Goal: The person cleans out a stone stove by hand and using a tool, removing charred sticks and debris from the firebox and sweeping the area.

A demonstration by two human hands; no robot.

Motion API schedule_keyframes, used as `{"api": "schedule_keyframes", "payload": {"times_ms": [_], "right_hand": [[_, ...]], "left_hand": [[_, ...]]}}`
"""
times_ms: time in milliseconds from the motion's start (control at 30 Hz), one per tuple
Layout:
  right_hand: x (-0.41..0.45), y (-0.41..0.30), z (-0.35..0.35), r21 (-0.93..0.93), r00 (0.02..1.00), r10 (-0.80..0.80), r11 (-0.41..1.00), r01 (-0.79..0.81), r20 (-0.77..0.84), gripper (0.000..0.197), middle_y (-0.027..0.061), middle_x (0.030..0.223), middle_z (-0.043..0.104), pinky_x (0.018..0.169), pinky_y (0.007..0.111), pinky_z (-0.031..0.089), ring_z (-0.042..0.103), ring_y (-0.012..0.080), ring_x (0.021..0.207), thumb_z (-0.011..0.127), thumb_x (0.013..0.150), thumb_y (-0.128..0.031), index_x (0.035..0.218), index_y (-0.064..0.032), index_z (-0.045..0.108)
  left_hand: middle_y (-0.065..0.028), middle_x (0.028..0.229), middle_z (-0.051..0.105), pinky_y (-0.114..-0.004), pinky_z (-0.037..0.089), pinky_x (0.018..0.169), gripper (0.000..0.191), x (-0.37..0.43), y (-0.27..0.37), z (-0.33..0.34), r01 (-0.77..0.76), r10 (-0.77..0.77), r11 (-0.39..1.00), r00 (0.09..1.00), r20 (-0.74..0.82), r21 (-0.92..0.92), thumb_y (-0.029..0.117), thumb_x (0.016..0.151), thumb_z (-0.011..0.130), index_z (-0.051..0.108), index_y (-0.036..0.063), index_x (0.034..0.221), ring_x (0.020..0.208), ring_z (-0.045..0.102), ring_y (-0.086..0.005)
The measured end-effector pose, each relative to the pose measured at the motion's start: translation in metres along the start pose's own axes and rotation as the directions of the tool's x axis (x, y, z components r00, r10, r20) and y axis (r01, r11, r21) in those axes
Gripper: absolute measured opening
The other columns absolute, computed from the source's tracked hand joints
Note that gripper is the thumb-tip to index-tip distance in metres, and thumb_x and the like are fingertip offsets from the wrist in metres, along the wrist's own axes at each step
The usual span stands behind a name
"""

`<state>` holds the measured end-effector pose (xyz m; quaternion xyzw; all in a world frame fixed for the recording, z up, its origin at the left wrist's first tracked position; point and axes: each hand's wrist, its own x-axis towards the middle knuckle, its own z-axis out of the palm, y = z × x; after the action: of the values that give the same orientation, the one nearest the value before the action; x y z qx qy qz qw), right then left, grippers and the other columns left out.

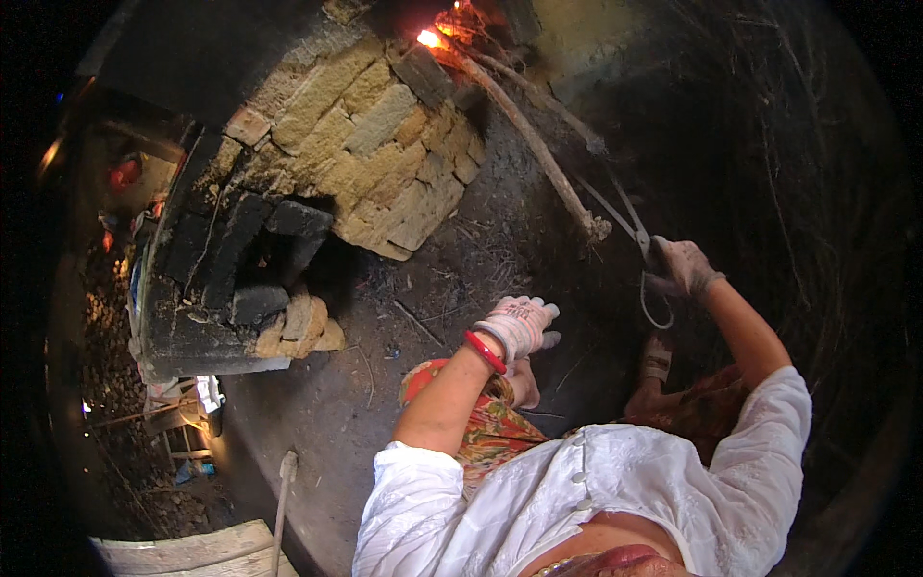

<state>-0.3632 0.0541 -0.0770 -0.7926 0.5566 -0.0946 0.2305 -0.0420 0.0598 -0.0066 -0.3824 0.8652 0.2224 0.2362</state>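
Note:
My right hand (685, 265), in a light knitted glove, grips a pair of long metal tongs (640, 238) by the handles. The tongs' jaws are parted and point up towards the outer end of a thinner stick (551, 104); I cannot tell whether they touch it. A thicker wooden stick (530, 137) lies beside it, its far end in the fire (447, 36). My left hand (520, 323), in a striped glove with a red bangle at the wrist, hovers with fingers spread above my lap, holding nothing.
A stone-block stove wall (375, 137) stands left of the fire, with a blackened opening (267, 260) lower down. Twigs litter the dirt floor (425, 303). Dry brush (786, 144) fills the dark right side. A wooden-handled tool (283, 498) leans by pale boards (187, 552).

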Motion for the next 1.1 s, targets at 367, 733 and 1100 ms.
{"api": "schedule_keyframes", "payload": {"times_ms": [367,733,1100], "right_hand": [[0.054,0.031,0.065,0.055,0.991,0.114,0.992,-0.110,-0.074,0.055,0.0223,0.113,0.060,0.085,0.042,0.048,0.058,0.0351,0.104,0.058,0.082,-0.016,0.132,-0.0010,0.040],[0.037,0.067,-0.045,-0.642,0.979,0.206,0.750,-0.161,-0.005,0.053,0.0160,0.112,0.060,0.080,0.036,0.050,0.059,0.0260,0.099,0.047,0.087,-0.013,0.137,0.0021,0.035],[0.014,0.085,-0.138,-0.829,0.979,0.166,0.526,-0.189,-0.119,0.043,0.0121,0.092,0.063,0.067,0.037,0.050,0.062,0.0247,0.082,0.045,0.091,-0.013,0.132,-0.0008,0.041]], "left_hand": [[-0.0170,0.108,0.061,-0.044,0.045,0.088,0.046,0.004,0.000,0.001,-0.010,0.011,1.000,1.000,0.007,-0.024,0.043,0.086,0.056,0.056,0.0095,0.118,0.103,0.057,-0.0355],[-0.0164,0.111,0.060,-0.044,0.044,0.090,0.049,0.001,0.003,-0.005,0.010,-0.010,0.999,1.000,0.012,-0.045,0.043,0.085,0.057,0.055,0.0096,0.120,0.107,0.055,-0.0348],[-0.0178,0.111,0.060,-0.044,0.044,0.090,0.047,-0.005,-0.002,-0.008,0.016,-0.018,0.999,0.998,-0.057,-0.044,0.042,0.085,0.058,0.057,0.0089,0.118,0.106,0.056,-0.0352]]}}
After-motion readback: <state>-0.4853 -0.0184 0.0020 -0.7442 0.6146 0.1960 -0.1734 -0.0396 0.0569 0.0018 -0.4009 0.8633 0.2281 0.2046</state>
